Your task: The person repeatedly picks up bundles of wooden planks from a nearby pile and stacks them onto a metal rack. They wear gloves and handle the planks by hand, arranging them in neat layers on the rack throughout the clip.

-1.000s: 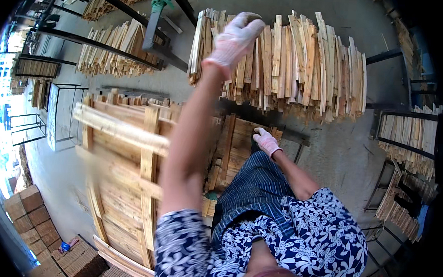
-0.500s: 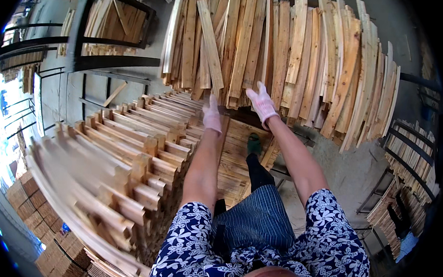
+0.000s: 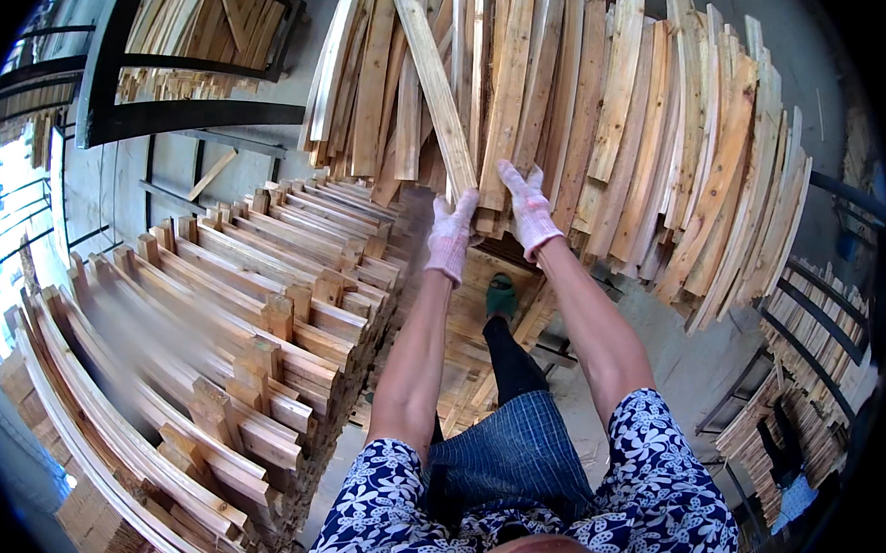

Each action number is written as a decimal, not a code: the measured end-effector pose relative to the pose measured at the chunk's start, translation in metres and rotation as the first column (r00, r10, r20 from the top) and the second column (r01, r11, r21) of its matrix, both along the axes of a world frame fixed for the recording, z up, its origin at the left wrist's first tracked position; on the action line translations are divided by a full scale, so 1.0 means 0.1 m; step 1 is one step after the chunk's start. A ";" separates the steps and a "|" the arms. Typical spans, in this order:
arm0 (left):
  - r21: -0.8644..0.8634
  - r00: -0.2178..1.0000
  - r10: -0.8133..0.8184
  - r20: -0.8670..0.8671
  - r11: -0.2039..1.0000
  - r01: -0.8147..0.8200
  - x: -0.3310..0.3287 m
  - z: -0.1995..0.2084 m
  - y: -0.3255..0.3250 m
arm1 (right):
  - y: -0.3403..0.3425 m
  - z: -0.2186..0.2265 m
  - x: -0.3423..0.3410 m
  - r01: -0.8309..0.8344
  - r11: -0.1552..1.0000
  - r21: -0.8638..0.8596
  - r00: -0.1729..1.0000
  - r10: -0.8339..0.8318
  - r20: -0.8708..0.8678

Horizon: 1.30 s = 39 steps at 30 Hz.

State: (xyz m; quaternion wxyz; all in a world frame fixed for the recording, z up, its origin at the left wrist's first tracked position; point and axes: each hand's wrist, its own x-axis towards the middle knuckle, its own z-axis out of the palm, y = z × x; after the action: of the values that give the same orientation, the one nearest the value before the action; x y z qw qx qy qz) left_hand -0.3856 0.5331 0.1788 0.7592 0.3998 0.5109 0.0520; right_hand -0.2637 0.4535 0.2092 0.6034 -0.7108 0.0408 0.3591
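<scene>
My left hand (image 3: 449,239), in a pale pinkish work glove, is closed at the near end of a slanting wooden board (image 3: 435,86) that lies on top of a wide stack. My right hand (image 3: 528,213), gloved alike, is close beside it to the right. Its thumb and fingers are spread, and it rests by the near ends of the neighbouring boards (image 3: 510,90). The fingers' undersides are hidden. Many long, narrow boards (image 3: 626,136) lie side by side in this stack, their ends uneven.
A tall pile of boards with spacer blocks (image 3: 278,318) stands at my left. Dark metal frames (image 3: 211,119) are at the far left. Below my hands is a wooden platform (image 3: 461,318) with my green shoe (image 3: 501,296). Another person (image 3: 792,495) is at the lower right among boards.
Both hands have come closer to the stack's near edge and to each other. The slanting board's near end has shifted right with my left hand. The view has moved slightly.
</scene>
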 end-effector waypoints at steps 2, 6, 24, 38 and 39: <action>-0.063 0.991 0.023 0.132 0.998 -0.015 -0.01 0.21 -0.11 | -0.18 0.21 0.07 0.063 0.980 0.188 0.992 -0.041 -0.121; 0.123 0.929 -0.250 0.275 0.967 0.223 0.04 0.51 -0.03 | -0.40 0.59 0.21 0.059 0.956 0.288 0.998 -0.051 -0.036; -0.197 0.936 -0.032 0.351 0.975 0.107 -0.97 1.80 -1.01 | -1.62 1.94 -0.94 -0.193 0.965 0.176 0.840 0.255 -0.479; -0.049 0.916 -0.009 0.402 0.998 0.031 -1.02 2.68 -1.50 | -1.80 1.96 -1.10 0.097 0.947 0.305 0.884 0.059 -0.464; 0.062 0.922 -0.123 0.366 0.992 0.107 -1.06 2.83 -1.44 | -1.75 2.14 -1.11 0.128 0.934 0.334 0.901 0.031 -0.433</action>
State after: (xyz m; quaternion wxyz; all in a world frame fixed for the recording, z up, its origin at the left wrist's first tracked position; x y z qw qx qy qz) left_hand -0.4917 0.3886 0.4622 0.8351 0.4277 0.3334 0.0922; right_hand -0.3746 0.2784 0.4236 0.7061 -0.4920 0.1258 0.4935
